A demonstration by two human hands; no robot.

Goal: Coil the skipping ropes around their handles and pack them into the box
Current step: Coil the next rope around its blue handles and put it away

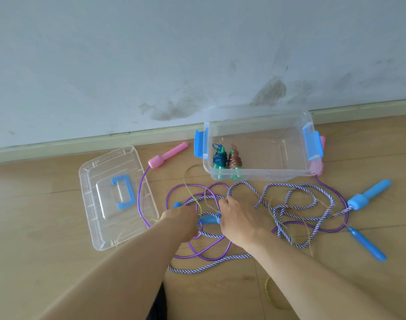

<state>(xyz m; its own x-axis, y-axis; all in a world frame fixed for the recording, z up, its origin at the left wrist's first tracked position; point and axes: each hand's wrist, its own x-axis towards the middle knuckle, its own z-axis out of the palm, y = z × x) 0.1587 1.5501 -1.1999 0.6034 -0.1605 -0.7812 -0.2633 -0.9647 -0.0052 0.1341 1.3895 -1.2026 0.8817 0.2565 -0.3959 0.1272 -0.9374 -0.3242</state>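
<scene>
Head view, looking down at a wooden floor (pixel 58 262) against a stained pale wall (pixel 151 54). A clear plastic box (pixel 257 174) with blue side latches sits near the skirting, open. Inside, at its left end, two finished bundles lie side by side: a dark blue coiled rope (pixel 219 158) and a brown coiled rope (pixel 234 160), each wound on green handles. The clear lid (pixel 91 204) with a blue carry handle lies flat on the floor, left of the box and apart from it.

In front of the box, a loose tangle: a braided purple-and-white rope (pixel 287 187), a thin purple rope (pixel 141 192) and a thin yellowish rope (pixel 270 294) crossing one another. The purple rope runs over the lid's right edge up to a pink handle (pixel 168 154); a second pink handle (pixel 318 162) shows partly behind the box's right end. Two blue handles (pixel 368 192) lie at right, well apart from the hands.

Left hand (pixel 182 221) and right hand (pixel 237 220) are close together in the tangle. The fingers of both are curled down into the cords around a blue handle (pixel 207 220) between them; right hand seems to grip that handle, left hand the braided rope, though the backs of the hands hide the contact.
</scene>
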